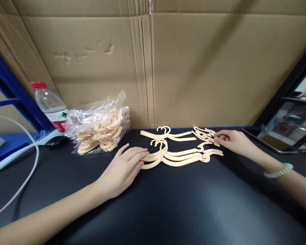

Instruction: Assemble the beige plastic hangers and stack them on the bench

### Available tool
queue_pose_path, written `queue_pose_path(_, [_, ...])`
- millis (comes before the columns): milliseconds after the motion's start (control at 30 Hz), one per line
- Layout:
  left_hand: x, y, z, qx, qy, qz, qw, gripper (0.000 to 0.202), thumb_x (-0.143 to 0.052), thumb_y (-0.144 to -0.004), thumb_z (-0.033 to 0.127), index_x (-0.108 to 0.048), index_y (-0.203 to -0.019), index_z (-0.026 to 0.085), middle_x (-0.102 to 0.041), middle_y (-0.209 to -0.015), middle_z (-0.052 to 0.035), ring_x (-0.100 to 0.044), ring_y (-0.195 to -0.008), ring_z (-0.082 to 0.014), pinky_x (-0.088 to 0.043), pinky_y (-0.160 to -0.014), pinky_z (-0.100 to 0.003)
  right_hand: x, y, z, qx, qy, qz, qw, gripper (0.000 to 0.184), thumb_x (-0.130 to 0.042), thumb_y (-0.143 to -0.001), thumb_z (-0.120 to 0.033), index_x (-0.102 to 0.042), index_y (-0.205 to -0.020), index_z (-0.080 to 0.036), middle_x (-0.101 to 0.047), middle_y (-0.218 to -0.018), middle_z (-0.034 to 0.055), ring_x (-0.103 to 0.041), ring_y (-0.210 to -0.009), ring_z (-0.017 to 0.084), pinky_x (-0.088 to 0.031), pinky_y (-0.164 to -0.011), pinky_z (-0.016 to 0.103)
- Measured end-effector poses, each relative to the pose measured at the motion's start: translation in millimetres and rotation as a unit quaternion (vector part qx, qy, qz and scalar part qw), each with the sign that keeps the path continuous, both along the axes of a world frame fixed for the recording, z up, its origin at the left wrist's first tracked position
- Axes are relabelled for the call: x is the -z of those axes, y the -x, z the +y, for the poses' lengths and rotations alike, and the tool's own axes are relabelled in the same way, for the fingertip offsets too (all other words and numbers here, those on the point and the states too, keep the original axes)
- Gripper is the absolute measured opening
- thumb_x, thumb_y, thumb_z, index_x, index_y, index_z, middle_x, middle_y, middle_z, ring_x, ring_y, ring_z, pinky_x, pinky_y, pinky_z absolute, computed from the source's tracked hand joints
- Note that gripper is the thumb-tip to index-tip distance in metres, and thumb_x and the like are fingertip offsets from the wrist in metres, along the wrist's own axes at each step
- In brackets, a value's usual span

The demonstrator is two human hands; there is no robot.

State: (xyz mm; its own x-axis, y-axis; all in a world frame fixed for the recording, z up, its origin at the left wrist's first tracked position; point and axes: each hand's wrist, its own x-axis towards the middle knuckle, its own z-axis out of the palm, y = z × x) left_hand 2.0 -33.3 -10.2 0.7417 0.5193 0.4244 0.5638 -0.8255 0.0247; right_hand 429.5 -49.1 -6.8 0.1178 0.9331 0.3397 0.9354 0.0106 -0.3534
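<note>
Several cream plastic folding hangers (182, 159) lie in a close row on the black table, hooks pointing away from me. My left hand (123, 168) rests on their left ends, fingers stretched out and covering those tips. Two small curved end pieces (206, 157) lie at the right ends of the hanger arms. Behind this row are more cream hangers (155, 135). My right hand (231, 141) is at a small pile of cream curved pieces (202, 134), its fingers pinched on one at the right edge; the fingertips partly hide it.
A clear bag (99, 132) of cream parts stands at the back left, beside a red-capped bottle (51, 105) and a black mouse (56, 141). A white cable (35, 163) loops at left. A phone (269, 140) lies at the right. Cardboard (206, 68) walls the back.
</note>
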Motion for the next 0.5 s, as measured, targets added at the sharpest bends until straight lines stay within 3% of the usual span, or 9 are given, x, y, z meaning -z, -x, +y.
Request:
queue_pose_path(133, [-0.4,-0.5,-0.4,0.002,0.002,-0.002,1.0,0.032,-0.036,-0.097,0.02,-0.051,-0.125,0.022,-0.061,-0.127,-0.0065,-0.053,-0.12,-0.0209,-0.024,-0.111,-0.047,5.4,7.2,0.8,-0.036,0.009,-0.014,0.999,0.037,-0.049,-0.08,-0.051,-0.07,-0.083,-0.021,-0.065,-0.066,0.0038,-0.057,-0.056,0.019,-0.04,-0.053,0.03])
queue_pose_path(333, [0.1,0.1,-1.2,0.003,0.004,0.001,1.0,0.031,-0.036,-0.097,0.019,-0.05,-0.125,0.022,-0.061,-0.127,-0.0067,-0.052,-0.12,-0.0206,-0.023,-0.111,-0.048,5.2,9.1,1.6,-0.103,-0.065,-0.053,0.991,0.034,-0.048,-0.084,-0.044,-0.07,-0.091,-0.019,-0.067,-0.083,0.0086,-0.062,-0.071,0.023,-0.048,-0.065,0.035])
queue_pose_path(500, [0.9,1.5,-1.0,0.004,0.009,0.004,1.0,0.031,-0.037,-0.097,0.019,-0.05,-0.125,0.022,-0.06,-0.127,-0.0068,-0.051,-0.121,-0.0205,-0.022,-0.112,-0.048,5.6,4.0,3.0,-0.094,-0.053,-0.046,0.993,0.032,-0.048,-0.084,-0.04,-0.07,-0.094,-0.02,-0.071,-0.093,0.0088,-0.065,-0.077,0.024,-0.05,-0.066,0.036])
